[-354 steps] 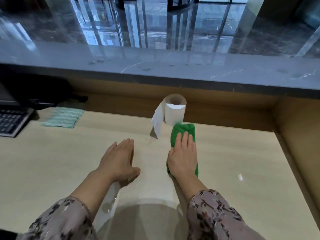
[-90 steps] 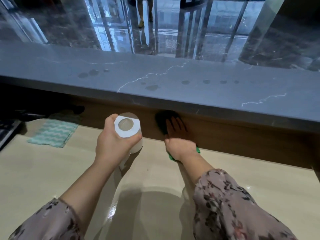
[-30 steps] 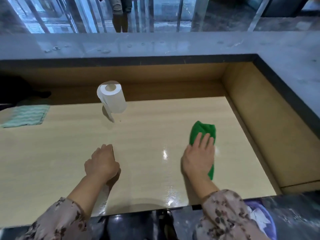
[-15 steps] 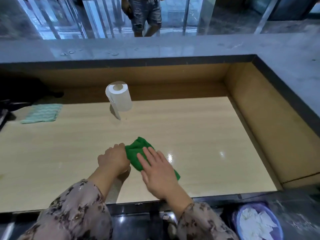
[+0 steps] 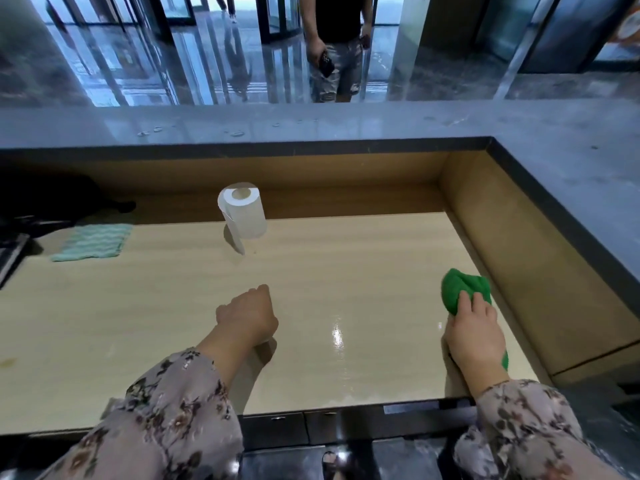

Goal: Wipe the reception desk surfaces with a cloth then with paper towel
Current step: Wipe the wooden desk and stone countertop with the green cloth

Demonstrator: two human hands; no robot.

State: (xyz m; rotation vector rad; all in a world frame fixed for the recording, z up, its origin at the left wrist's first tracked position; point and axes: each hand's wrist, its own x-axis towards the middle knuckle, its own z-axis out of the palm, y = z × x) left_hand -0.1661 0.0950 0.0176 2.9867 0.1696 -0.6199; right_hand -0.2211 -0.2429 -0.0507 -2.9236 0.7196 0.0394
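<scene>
The light wooden desk (image 5: 173, 306) fills the middle of the view. My right hand (image 5: 474, 334) presses a green cloth (image 5: 464, 289) flat on the desk near its right wall; the cloth shows beyond my fingers and a bit under my wrist. My left hand (image 5: 247, 315) rests on the desk centre as a loose fist with nothing in it. A paper towel roll (image 5: 244, 213) stands upright at the back, with a loose sheet hanging down its front.
A grey marble counter (image 5: 311, 123) runs along the back and down the right side. A teal striped cloth (image 5: 91, 242) lies at the back left beside a keyboard edge (image 5: 8, 258). A person stands beyond the counter (image 5: 334, 46).
Within the last half second my right hand has swept the green cloth from the desk centre, beside my left hand, to the right side. My left hand stays put.
</scene>
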